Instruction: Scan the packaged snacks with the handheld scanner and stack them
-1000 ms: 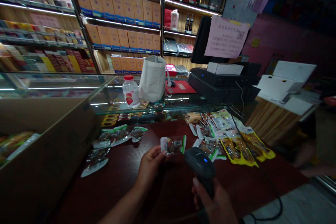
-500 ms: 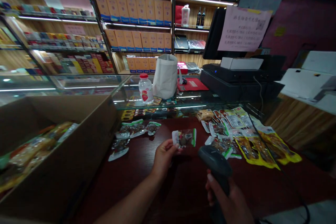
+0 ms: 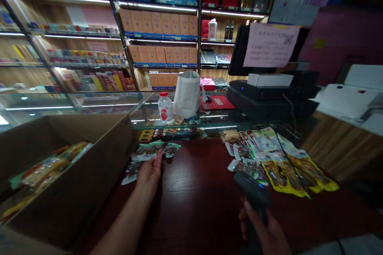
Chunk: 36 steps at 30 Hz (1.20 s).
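My left hand (image 3: 149,172) lies with fingers stretched out on the dark red table (image 3: 194,195), at a small pile of green-edged snack packets (image 3: 155,149) on the left; the packet it held is not visible in it. My right hand (image 3: 265,231) is wrapped round the grip of a black barcode scanner (image 3: 253,191), low at the right, its head pointing away from me. A second heap of snack packets (image 3: 254,151) and yellow packets (image 3: 296,171) lies beyond the scanner on the right.
A large open cardboard box (image 3: 68,175) with packaged snacks stands at the left. Behind the table runs a glass counter (image 3: 179,121) bearing a white bottle (image 3: 165,107), a white bag (image 3: 187,93) and a black register (image 3: 266,95). Shelves of boxes fill the back wall.
My left hand has swung left and down from in front of the scanner to the left pile, and the packet no longer shows in it. The scanner hand stays low at the right.
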Each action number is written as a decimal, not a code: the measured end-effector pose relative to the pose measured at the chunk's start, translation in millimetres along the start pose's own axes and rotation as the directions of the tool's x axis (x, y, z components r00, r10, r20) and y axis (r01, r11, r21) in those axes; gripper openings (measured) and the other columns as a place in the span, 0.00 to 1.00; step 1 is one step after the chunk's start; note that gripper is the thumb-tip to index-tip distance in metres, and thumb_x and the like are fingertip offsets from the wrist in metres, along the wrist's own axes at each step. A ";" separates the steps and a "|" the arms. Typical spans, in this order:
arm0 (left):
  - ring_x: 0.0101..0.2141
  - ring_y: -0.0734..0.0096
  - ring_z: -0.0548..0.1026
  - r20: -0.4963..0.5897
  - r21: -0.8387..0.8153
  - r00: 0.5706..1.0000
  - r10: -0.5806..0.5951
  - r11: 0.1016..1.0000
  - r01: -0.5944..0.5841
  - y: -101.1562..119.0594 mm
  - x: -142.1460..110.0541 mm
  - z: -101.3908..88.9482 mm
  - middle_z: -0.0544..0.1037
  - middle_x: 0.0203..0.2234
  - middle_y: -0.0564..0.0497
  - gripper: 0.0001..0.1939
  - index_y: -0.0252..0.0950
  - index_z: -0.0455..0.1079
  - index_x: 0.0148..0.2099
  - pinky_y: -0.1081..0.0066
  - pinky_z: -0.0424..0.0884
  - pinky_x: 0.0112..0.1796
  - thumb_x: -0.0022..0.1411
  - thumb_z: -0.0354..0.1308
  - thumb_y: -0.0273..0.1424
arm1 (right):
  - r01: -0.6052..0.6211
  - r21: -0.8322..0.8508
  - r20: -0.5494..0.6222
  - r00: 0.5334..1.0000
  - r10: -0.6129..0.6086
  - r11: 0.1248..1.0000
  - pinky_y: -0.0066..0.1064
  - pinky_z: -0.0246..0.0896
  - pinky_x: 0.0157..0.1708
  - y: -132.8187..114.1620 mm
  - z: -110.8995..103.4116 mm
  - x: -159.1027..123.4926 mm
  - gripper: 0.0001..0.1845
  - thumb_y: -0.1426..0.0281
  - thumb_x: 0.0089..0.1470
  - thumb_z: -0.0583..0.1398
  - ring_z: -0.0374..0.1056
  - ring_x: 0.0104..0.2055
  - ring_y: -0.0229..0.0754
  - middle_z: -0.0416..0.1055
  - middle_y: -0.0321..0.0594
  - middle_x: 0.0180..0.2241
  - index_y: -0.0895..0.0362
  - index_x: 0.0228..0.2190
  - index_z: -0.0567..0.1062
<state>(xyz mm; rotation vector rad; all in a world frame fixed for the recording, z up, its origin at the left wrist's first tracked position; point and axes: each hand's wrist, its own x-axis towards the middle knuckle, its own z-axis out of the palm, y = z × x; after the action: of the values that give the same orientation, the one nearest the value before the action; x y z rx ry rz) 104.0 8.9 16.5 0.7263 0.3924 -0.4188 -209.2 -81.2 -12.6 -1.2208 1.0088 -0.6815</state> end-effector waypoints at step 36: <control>0.49 0.54 0.63 0.792 0.608 0.610 0.031 -0.145 -0.781 -238.3 -43.1 98.2 0.70 0.43 0.41 0.05 0.33 0.72 0.31 0.59 0.59 0.51 0.57 0.61 0.30 | -0.032 0.441 -0.102 0.991 0.085 0.897 0.25 0.60 0.23 20.8 -42.9 45.6 0.39 0.47 0.40 0.69 0.64 0.25 0.35 0.72 0.37 0.27 0.63 0.45 0.71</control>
<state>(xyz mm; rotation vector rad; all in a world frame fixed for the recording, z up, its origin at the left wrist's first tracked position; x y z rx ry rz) -30.9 -210.6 -26.9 2.0585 -0.9871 -0.0949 -230.2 -134.3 -45.5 -0.7580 0.9203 -0.8874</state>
